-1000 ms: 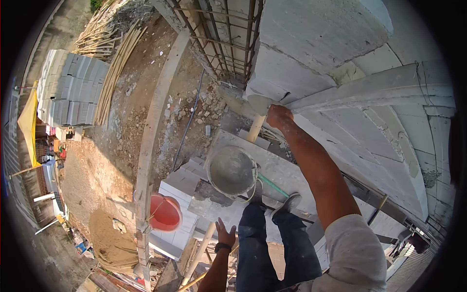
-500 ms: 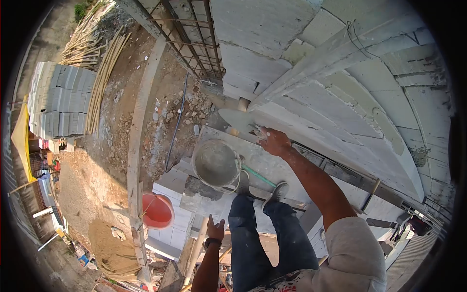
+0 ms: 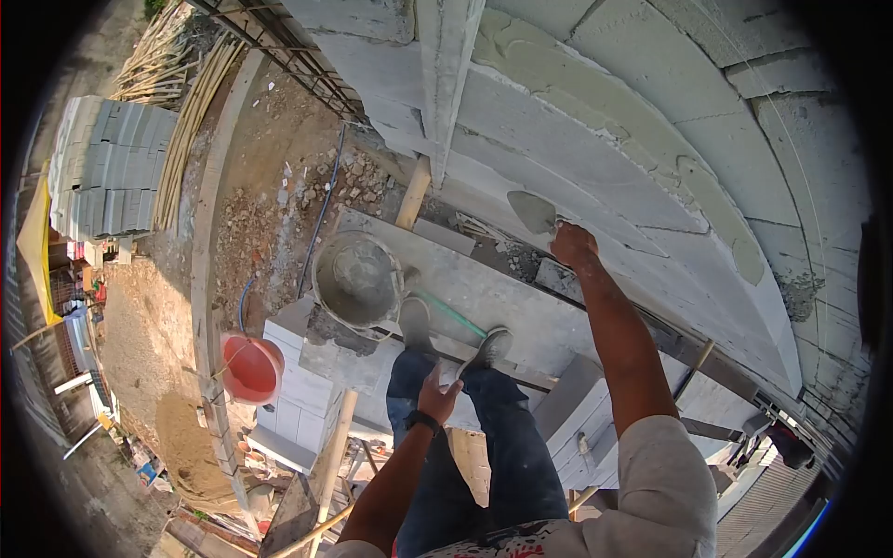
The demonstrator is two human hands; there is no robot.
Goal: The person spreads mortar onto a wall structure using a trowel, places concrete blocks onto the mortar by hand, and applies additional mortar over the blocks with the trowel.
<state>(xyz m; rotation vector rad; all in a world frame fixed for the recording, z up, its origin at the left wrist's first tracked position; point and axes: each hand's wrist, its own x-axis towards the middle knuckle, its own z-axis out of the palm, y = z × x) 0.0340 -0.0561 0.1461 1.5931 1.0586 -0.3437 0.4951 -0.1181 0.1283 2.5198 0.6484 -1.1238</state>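
My right hand [image 3: 574,245] is closed on the handle of a trowel [image 3: 532,212], whose pointed blade lies over the lower part of the pale block wall [image 3: 595,139]. Grey mortar [image 3: 642,130] is spread in a band across that wall. My left hand [image 3: 437,394] hangs in front of my legs, fingers apart, holding nothing. By my feet a round bucket [image 3: 358,279] with wet grey mortar in it stands on the plank platform [image 3: 521,316]. A green rod [image 3: 451,314] lies beside the bucket.
A red bucket [image 3: 252,370] is at the left near a long concrete beam [image 3: 209,232]. White blocks [image 3: 298,400] are stacked below the platform. Ground with rubble lies far beneath, with stacked grey blocks [image 3: 116,167] and bamboo poles [image 3: 191,130]. Steel bars rise at the top.
The view has shifted along the wall to the right. My right hand has moved away from the rebar column with the trowel. My left hand has come in front of my legs.
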